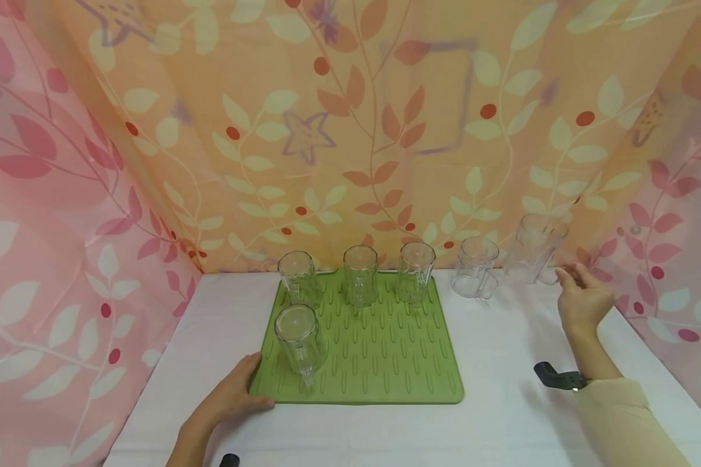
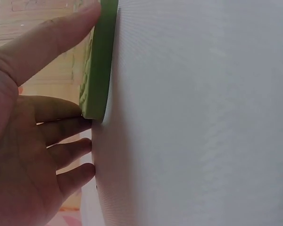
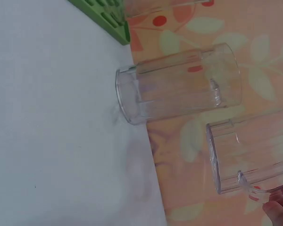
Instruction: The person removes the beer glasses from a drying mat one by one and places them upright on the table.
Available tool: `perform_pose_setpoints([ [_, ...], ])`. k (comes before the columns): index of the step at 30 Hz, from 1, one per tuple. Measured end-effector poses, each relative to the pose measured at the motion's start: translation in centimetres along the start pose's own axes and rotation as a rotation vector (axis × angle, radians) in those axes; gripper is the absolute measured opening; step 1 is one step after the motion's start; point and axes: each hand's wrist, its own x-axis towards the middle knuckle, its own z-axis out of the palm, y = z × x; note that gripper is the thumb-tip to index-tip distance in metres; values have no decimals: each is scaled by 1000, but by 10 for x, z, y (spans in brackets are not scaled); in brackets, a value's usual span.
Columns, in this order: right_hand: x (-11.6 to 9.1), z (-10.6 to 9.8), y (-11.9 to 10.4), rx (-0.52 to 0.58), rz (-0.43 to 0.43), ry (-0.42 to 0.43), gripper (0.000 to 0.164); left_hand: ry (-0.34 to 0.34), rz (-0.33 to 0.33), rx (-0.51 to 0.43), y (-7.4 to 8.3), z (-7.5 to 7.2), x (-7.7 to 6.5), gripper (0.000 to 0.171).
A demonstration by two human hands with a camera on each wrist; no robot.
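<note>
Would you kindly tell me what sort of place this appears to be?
It looks like a makeshift tabletop booth, perhaps for filming: patterned cloth encloses three sides of a white table, where a green mat bears several clear mugs.

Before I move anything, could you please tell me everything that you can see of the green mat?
The green mat is a roughly rectangular, rubbery-looking sheet with rounded corners and rows of small elongated marks. It lies flat on the white tabletop. Four clear mugs stand on it: three along the far edge, one closer to the near left corner. The left hand touches it at that corner.
</note>
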Motion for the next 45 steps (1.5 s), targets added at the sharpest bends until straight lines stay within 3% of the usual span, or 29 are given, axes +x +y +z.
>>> perform_pose_setpoints([
  [11,-3,10,22,-22,63,-23,26,-1,-30,17,-2,1,2,112],
  [22,-11,16,45,-147,106,-62,28,0,-33,31,-3,0,3,110],
  [29,-15,21,56,-163,94,-69,23,-8,-46,40,-2,-2,4,109],
  [36,-16,28,61,-101,84,-57,21,-3,-40,61,0,-5,8,107],
  [45,-22,31,67,-145,61,-89,20,-22,-68,65,-2,-5,6,108],
])
